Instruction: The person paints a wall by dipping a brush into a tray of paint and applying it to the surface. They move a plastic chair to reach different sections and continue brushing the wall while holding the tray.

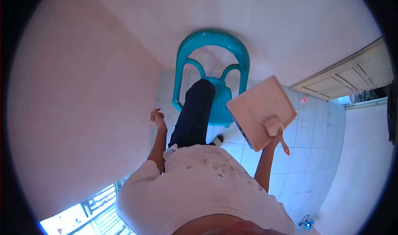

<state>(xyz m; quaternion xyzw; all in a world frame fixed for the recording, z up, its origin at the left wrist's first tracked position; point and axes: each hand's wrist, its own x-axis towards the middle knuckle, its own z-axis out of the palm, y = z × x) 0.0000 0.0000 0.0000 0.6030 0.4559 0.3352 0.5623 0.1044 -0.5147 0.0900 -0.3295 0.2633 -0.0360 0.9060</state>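
Note:
My right hand (275, 140) holds a square, pinkish paint tray (257, 104) at its near edge, partly hidden beneath it. A wide brush (272, 126) coated in the same pink paint lies on the tray, its handle (285, 147) sticking out past the edge beside my fingers. On the left, my left hand (157, 119) hangs near the wall with nothing in it, its fingers apart. A green plastic chair (213, 38) stands ahead, with my dark-trousered leg (197, 110) over its seat.
Pink walls (83, 90) rise on the left and ahead. Pale tiles (311, 152) cover the floor, with a small pink object (303, 99) on them. A panelled door (344, 79) is at the right; a small fan (307, 224) is at the lower right.

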